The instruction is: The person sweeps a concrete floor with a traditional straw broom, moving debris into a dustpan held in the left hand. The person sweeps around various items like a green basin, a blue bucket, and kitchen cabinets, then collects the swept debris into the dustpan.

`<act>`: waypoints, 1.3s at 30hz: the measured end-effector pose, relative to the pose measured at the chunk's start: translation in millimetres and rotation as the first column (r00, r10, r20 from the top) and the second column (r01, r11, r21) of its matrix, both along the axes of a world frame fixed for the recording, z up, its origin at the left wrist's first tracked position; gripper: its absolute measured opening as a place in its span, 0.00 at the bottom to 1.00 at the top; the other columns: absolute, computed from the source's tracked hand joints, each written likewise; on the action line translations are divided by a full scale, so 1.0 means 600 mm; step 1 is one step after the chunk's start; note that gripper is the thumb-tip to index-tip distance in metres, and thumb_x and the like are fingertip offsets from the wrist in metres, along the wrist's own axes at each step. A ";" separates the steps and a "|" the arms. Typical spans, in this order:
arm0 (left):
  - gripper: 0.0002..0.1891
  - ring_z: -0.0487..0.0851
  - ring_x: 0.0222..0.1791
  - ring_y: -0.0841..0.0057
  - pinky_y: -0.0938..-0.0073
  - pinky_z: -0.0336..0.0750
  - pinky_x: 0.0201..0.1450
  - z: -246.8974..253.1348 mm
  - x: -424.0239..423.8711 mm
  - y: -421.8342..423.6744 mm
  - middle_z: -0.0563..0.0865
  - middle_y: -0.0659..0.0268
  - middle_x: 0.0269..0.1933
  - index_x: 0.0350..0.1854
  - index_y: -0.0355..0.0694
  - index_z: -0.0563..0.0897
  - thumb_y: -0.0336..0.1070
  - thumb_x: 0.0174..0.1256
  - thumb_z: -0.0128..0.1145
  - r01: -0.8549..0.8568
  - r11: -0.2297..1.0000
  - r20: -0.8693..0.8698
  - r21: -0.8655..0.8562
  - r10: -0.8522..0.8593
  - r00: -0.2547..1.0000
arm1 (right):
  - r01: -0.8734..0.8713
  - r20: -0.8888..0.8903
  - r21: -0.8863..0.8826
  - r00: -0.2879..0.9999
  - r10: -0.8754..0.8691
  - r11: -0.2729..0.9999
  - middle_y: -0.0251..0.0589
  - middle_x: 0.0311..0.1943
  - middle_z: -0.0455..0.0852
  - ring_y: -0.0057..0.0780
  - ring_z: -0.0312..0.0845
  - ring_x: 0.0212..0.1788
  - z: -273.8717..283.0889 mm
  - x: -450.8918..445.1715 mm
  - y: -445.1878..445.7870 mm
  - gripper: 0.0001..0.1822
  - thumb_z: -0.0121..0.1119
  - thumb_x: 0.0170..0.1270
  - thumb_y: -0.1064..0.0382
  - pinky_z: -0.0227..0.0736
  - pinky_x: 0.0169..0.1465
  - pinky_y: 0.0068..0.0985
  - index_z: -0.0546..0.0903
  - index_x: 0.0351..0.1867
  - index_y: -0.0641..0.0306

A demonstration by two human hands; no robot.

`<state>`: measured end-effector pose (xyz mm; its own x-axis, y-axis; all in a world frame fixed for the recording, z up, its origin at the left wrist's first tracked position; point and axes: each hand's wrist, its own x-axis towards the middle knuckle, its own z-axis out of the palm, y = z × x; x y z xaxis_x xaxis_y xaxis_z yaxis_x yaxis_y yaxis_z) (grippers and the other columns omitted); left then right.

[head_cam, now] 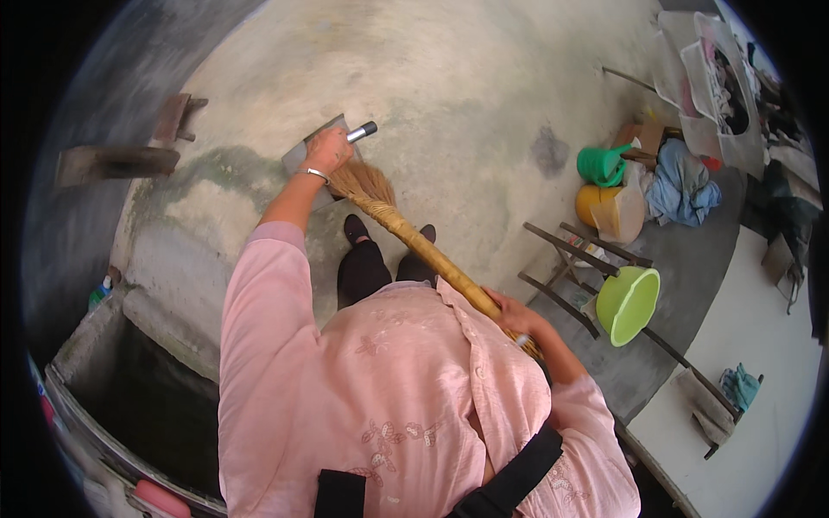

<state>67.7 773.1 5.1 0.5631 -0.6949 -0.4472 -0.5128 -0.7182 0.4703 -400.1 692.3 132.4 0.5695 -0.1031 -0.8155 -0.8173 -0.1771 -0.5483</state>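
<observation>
My left hand [329, 150], with a bracelet at the wrist, grips the metal handle [360, 132] of a grey dustpan [296, 154]. The handle's black end sticks out past my fist. A straw broom [424, 246] slants across my front, its brown bristles [370, 181] down by the dustpan, just under my left hand. My right hand [518, 316] is closed around the upper part of the broom's pale, bound handle, against my pink shirt. Part of the dustpan's pan is hidden behind my left hand and the bristles.
Concrete floor [453, 84] spreads ahead of my dark shoes. At left are a wooden stool [171, 120] and a concrete basin [84, 337] with dark water. To the right stand a green watering can [599, 165], a yellow container [592, 204], and a wooden rack [563, 259] with a lime-green plastic basin [628, 307].
</observation>
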 end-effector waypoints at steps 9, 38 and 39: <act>0.13 0.78 0.36 0.49 0.58 0.72 0.41 0.004 -0.010 0.205 0.80 0.47 0.32 0.30 0.35 0.80 0.40 0.52 0.50 -0.151 0.988 -0.058 -0.019 0.150 0.987 | 0.390 -0.340 0.028 0.870 -0.359 0.920 0.41 0.41 0.75 0.29 0.71 0.39 0.101 0.045 -0.062 0.46 0.61 0.41 0.63 0.66 0.43 0.21 0.53 0.66 0.56; 0.11 0.79 0.38 0.55 0.61 0.73 0.44 -0.021 -0.032 0.379 0.82 0.52 0.35 0.33 0.42 0.82 0.38 0.50 0.50 -0.507 0.853 0.067 0.124 0.503 0.862 | -0.032 -0.197 0.169 0.978 0.065 0.985 0.38 0.25 0.74 0.27 0.71 0.19 -0.124 0.334 -0.108 0.47 0.57 0.45 0.69 0.69 0.22 0.25 0.44 0.67 0.57; 0.11 0.79 0.38 0.55 0.62 0.73 0.44 -0.023 -0.036 0.382 0.82 0.52 0.35 0.33 0.42 0.82 0.37 0.50 0.49 -0.536 0.831 0.053 0.147 0.534 0.844 | -0.033 -0.265 0.193 0.961 0.084 0.981 0.38 0.25 0.74 0.27 0.71 0.19 -0.079 0.336 -0.088 0.47 0.57 0.45 0.69 0.69 0.22 0.24 0.44 0.67 0.57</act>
<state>46.3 1002.3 -8.5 0.8320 -0.2090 -0.5139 -0.0315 -0.9427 0.3323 -198.3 639.3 84.9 0.3257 0.0909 -0.9411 -0.9304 -0.1460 -0.3361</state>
